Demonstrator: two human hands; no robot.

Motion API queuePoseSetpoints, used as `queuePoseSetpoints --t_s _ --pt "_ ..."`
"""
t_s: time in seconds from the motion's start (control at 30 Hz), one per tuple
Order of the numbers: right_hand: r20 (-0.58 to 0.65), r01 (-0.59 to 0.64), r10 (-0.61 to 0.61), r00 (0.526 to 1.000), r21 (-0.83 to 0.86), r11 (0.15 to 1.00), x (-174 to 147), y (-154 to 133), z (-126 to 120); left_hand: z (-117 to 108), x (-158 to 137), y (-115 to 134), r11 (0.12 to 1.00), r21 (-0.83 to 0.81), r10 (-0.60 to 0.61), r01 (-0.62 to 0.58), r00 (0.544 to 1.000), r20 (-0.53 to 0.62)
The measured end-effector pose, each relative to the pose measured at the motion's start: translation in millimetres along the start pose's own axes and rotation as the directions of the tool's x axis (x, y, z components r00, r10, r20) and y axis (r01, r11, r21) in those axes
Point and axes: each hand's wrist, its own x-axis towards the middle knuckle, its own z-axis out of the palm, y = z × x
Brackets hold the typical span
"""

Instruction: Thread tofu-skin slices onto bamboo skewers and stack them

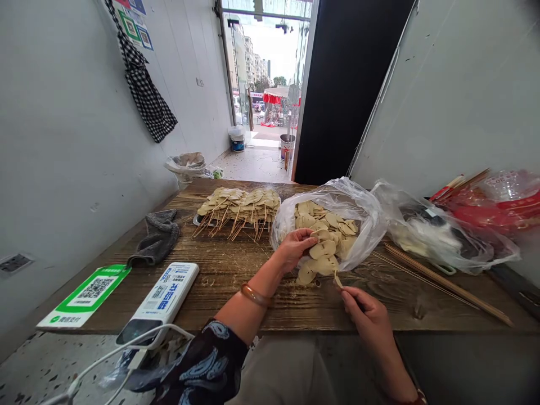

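QR card (95, 289): green and white, lying flat, left
White device (169, 289): just beside card, cable (97, 361) across its near end
Gray cloth (158, 236): crumpled, beyond both
Checkered cloth (145, 93): hanging, left wall (63, 140)
Buckets (237, 142): two, near doorway (270, 84)

Your wooden worktop (211, 289) carried a tray (197, 219) near its far edge, an open plastic bag (368, 216) beside that, bare sticks (451, 286) toward the near right corner, a grey cloth (157, 239) by the left edge, and a QR card (86, 297) and white device (166, 292) near-left.

A brown bangle (255, 295) accompanies a black sleeve (206, 363) with blue paisley.
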Motion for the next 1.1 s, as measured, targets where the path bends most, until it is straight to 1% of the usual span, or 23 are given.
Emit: queuePoseSetpoints --t_s 0.1,0.17,0.3,0.4,0.5,0.7,0.77,0.87,1.0,1.1 --pt "0.018 -0.007 0.007 1.0 0.002 1.0 -0.4 -1.7 0.1 0.1 -0.6 -0.1 1.0 0.001 0.012 -0.012 1.0 -0.018" --pt "0.027 -0.031 0.031 0.999 0.009 0.999 -0.9 -2.2 0.9 -0.6 -0.2 0.1 1.0 -0.03 0.007 -0.007 1.0 -0.019" --pt "0.019 -0.045 0.044 0.999 0.015 0.999 -0.9 -2.5 5.2 -2.1 0.8 0.0 0.987 -0.15 -0.061 0.062 0.998 0.009" --pt "0.005 0.008 -0.008 1.0 -0.015 1.0 0.2 -5.3 10.4 -3.0 0.7 -0.6 0.979 -0.191 -0.074 0.078 0.997 0.027" --pt "-0.026 0.06 -0.061 0.998 -0.061 0.996 1.4 -9.0 15.7 -3.6 0.2 -1.3 0.98 -0.188 -0.064 0.07 0.997 0.041" --pt "-0.092 0.183 -0.198 0.976 -0.147 0.972 1.5 -6.7 24.3 -5.8 2.3 -6.6 0.986 -0.162 -0.041 0.04 0.999 -0.004" --pt "-0.116 0.2 -0.222 0.968 -0.175 0.964 1.4 -4.4 26.3 -6.2 3.4 -9.1 0.989 -0.147 -0.038 0.034 0.999 -0.025" --pt "-0.119 0.209 -0.234 0.965 -0.193 0.959 2.2 -2.6 27.9 -4.7 3.5 -10.5 0.992 -0.127 -0.035 0.03 0.999 -0.042" --pt "-0.128 0.222 -0.25 0.96 -0.202 0.954 3.0 -3.5 28.1 0.4 0.6 -7.6 0.992 -0.126 -0.034 0.029 0.999 -0.037" --pt "-0.157 0.221 -0.256 0.954 -0.211 0.952 3.1 -5.9 27.9 2.2 -1.1 -6.7 0.992 -0.108 -0.071 0.069 0.997 -0.016"
